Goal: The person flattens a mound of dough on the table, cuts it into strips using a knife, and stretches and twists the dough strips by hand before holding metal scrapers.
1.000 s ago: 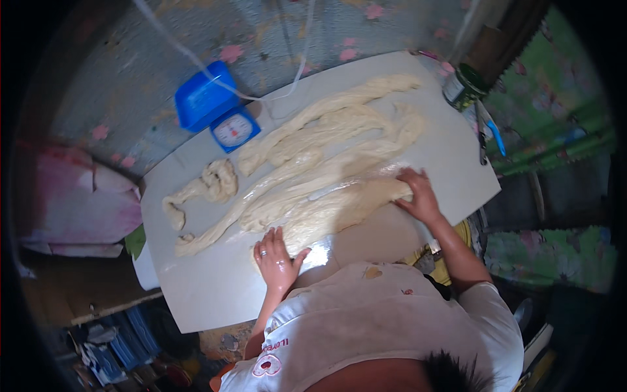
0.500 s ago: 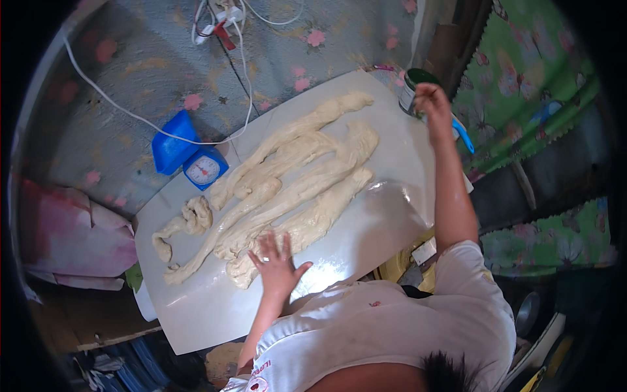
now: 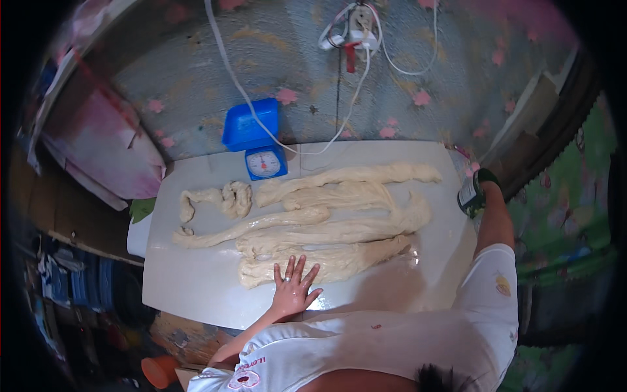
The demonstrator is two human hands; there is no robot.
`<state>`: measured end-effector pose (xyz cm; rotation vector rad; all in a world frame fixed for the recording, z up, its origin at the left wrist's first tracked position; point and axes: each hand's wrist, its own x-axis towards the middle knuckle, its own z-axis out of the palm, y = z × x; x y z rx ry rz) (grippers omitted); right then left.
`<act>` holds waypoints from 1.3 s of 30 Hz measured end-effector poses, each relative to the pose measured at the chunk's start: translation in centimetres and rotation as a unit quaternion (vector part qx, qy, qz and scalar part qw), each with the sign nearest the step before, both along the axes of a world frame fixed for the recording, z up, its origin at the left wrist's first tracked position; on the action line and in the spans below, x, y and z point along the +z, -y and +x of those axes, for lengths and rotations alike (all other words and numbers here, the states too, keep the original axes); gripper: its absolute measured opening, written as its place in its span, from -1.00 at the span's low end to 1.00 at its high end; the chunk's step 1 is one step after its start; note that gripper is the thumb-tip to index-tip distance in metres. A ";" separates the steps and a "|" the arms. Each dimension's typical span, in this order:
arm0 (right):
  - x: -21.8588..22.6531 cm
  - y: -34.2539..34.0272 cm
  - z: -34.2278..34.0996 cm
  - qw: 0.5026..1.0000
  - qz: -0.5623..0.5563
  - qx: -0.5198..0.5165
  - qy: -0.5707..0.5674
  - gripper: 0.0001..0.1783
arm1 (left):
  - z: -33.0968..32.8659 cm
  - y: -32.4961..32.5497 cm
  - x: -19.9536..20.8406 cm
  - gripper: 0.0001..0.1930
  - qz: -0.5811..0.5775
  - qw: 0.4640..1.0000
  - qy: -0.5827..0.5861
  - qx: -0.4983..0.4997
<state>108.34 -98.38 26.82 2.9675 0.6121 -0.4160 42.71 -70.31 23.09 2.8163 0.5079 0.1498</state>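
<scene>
Several long strips of pale dough point(image 3: 326, 230) lie side by side across a whitish tabletop point(image 3: 196, 287). My left hand point(image 3: 293, 293) rests on the near edge of the closest strip, its fingers spread. On the far right, my right hand point(image 3: 490, 188) is at the mouth of a dark green can point(image 3: 469, 198) with a pale label. The can and its rim hide the fingers of that hand. A smaller, curled piece of dough point(image 3: 236, 199) sits apart at the left.
A blue kitchen scale point(image 3: 266, 163) with a blue pan point(image 3: 251, 125) stands at the table's back edge. A white cable point(image 3: 356, 98) hangs in front of the wall from a power outlet point(image 3: 361, 26). An orange container point(image 3: 160, 371) is low at the left.
The view has turned, so the table appears straighter. My right hand has dropped from above the can to its mouth. My left hand stays spread on the dough.
</scene>
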 end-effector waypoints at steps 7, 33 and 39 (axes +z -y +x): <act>3.2 -0.3 -3.2 0.998 0.038 0.019 -0.036 -0.60 | 0.4 -0.7 -0.9 -0.35 -0.002 1.000 0.026 -0.006; 6.9 -1.7 -15.2 0.985 0.115 0.130 0.009 -0.52 | -1.2 -0.7 7.3 -0.63 -0.253 0.949 0.180 -0.046; 5.2 -5.5 -12.8 0.980 0.033 0.069 0.185 -0.49 | -3.9 -0.2 7.0 -0.64 -0.265 0.944 0.193 0.017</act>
